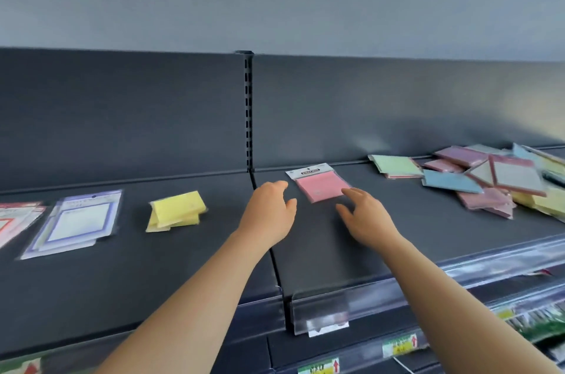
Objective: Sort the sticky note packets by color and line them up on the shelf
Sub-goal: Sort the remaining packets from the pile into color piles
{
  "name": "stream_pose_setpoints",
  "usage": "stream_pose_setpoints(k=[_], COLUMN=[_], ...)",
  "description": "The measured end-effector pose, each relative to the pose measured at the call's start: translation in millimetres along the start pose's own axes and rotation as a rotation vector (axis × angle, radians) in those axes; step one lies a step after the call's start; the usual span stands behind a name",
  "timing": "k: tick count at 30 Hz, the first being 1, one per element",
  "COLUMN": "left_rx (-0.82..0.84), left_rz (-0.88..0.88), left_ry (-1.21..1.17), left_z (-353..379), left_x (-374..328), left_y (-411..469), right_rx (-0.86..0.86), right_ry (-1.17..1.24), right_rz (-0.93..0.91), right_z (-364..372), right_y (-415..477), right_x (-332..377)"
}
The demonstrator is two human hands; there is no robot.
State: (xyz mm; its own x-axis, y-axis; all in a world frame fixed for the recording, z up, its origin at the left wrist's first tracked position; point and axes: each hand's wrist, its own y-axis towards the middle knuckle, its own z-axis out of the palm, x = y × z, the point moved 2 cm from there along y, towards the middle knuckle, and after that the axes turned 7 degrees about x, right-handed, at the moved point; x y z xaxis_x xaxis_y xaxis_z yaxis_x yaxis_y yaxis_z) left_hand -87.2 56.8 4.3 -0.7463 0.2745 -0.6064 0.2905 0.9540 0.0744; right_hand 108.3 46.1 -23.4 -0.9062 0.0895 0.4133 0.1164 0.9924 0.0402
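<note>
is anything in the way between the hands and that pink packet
Nothing visible. The pink packet lies alone on bare shelf; the right hand is at its near corner, the left hand sits just left of it with only shelf between. The mixed pile is off to the right.

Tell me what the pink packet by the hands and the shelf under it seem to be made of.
Pink packet: likely a paper pad in a clear, glossy plastic sleeve with a white card header; the film edge glints. Shelf: probably dark painted metal, matte, judging by its thin flat deck and slotted upright.
</note>
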Motion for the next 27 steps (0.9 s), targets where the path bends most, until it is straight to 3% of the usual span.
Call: stream_pose_setpoints(k=[7, 16, 19, 22, 24, 27], left_rx=[0.05, -0.215, -0.226, -0.301, -0.316, -0.327], left_rz=[-0.167, -0.476, -0.44, -0.422, -0.413, -0.408], left_ry=[-0.086, -0.491, -0.566, -0.687, -0.798, -0.853], left_z=[46.8, 83.1, 96.4, 106.1, 112.4, 121.9], left_x=[-34.2, -50.7, -61.0, -65.9, -69.9, -75.4], left_y=[52.6, 102.8, 113.2, 121.5, 126.0, 133.6], right_rx=[0.102, 0.267, 0.209, 0.073, 0.081, 0.133], right_ry=[0.014, 0.071, 0.075, -0.022, -0.112, -0.082], right_rz=[-0.052, -0.292, -0.324, -0.199, -0.104, -0.138], right_z=[-22.1, -33.0, -50.9, -70.3, -72.6, -64.9], right_y=[35.2, 62.9, 75.6, 96.3, 108.9, 111.8], right_x=[-49.4, -84.5, -103.7, -135.7, -156.7, -163.9])
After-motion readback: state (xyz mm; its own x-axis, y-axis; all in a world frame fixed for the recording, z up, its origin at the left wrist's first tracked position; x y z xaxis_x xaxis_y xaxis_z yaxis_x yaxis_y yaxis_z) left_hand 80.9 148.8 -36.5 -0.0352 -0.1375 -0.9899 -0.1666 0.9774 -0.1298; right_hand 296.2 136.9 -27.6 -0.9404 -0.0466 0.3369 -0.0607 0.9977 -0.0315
